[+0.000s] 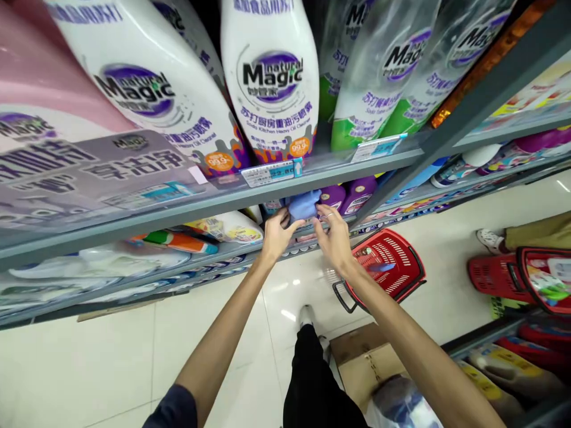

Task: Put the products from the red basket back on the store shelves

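Observation:
A small, soft-looking blue item (304, 205) is at the lower shelf, between my two hands; its exact kind cannot be made out. My left hand (277, 233) grips its left side, thumb along the lower edge. On the other side, the bent fingers of my right hand (331, 232) hold the right edge, and a ring shows on one finger. Purple bottles (360, 195) stand just beyond my right hand. To the left of my left hand, a white bottle (229, 227) lies tilted on the same shelf.
Large white cleaner bottles (272, 89) and clear-and-green bottles (383, 89) fill the shelf above, behind a price-tag rail (272, 173). A red basket (388, 261) sits on the floor. Another red basket (495, 279) is near a person's shoe (489, 239). A cardboard box (366, 362) stands by my legs.

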Demonstrator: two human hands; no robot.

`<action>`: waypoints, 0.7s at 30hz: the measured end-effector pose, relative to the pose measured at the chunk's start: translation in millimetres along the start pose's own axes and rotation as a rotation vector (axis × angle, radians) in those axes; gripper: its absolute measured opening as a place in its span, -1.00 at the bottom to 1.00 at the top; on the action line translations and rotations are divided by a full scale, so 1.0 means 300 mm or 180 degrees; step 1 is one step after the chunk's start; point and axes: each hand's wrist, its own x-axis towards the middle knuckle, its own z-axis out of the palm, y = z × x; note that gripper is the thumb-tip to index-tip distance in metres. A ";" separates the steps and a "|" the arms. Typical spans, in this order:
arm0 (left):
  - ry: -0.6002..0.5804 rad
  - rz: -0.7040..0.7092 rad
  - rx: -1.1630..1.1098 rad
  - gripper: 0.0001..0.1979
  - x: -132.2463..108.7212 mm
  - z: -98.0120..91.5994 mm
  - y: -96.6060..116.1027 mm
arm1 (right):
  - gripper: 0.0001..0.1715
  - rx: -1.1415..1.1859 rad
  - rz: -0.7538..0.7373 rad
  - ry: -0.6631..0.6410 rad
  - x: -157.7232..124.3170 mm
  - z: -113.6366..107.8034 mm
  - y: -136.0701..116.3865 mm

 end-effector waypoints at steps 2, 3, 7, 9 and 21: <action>0.0258 0.0022 0.0083 -0.48 -0.017 0.015 -0.016 | -0.55 -0.0097 0.0049 -0.0084 -0.013 0.017 0.020; 0.0351 0.0001 0.0129 -0.46 -0.023 0.022 -0.024 | -0.53 -0.0134 0.0120 -0.0171 -0.021 0.027 0.032; 0.0570 -0.0047 0.0360 -0.46 -0.027 0.036 -0.060 | -0.36 -0.0192 0.0447 -0.0385 -0.057 0.081 0.094; 0.0596 -0.0022 0.0407 -0.53 -0.023 0.034 -0.076 | -0.26 -0.0190 0.0500 -0.0392 -0.070 0.108 0.128; 0.0411 -0.0078 0.0221 -0.56 -0.046 0.020 -0.092 | -0.22 -0.0263 0.0456 -0.0289 -0.126 0.143 0.204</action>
